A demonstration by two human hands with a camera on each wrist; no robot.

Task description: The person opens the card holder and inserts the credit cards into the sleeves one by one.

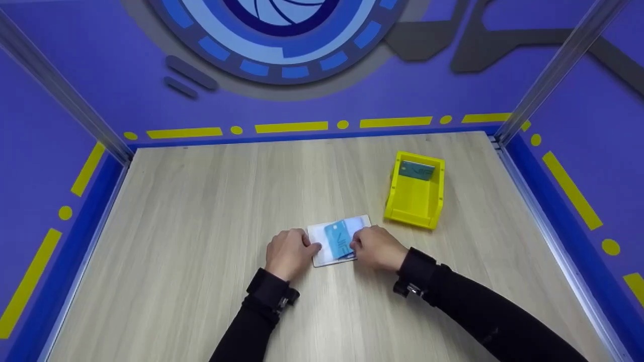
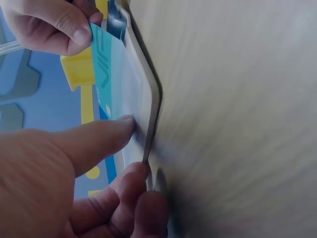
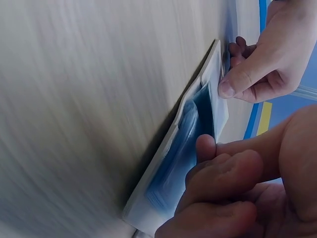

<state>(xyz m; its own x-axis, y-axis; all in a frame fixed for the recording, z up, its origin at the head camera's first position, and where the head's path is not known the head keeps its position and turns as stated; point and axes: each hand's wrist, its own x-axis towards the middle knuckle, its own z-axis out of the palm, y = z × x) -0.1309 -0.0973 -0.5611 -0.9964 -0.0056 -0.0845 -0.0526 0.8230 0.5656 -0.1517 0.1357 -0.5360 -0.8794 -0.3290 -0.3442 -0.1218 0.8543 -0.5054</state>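
Note:
On the table lies a white flat card holder (image 1: pixel 324 257) with a clear bluish plastic sleeve (image 3: pixel 171 173) on its inner face. My left hand (image 1: pixel 289 254) grips the holder's left edge, thumb on top and fingers curled at the underside. A teal card (image 2: pixel 102 64) with VIP lettering stands tilted over the holder. Between thumb and fingertip my right hand (image 1: pixel 378 247) pinches this card by its right edge. The card's left part lies over the holder's white face, near my left thumb. In the right wrist view, the sleeve shows below the raised card.
A yellow open bin (image 1: pixel 411 219) stands on the table, behind and right of my right hand. Another teal card (image 1: pixel 416 171) leans against its back wall. Blue-purple panels (image 1: pixel 322 108) enclose the wooden table (image 1: pixel 201 211) at the back and both sides.

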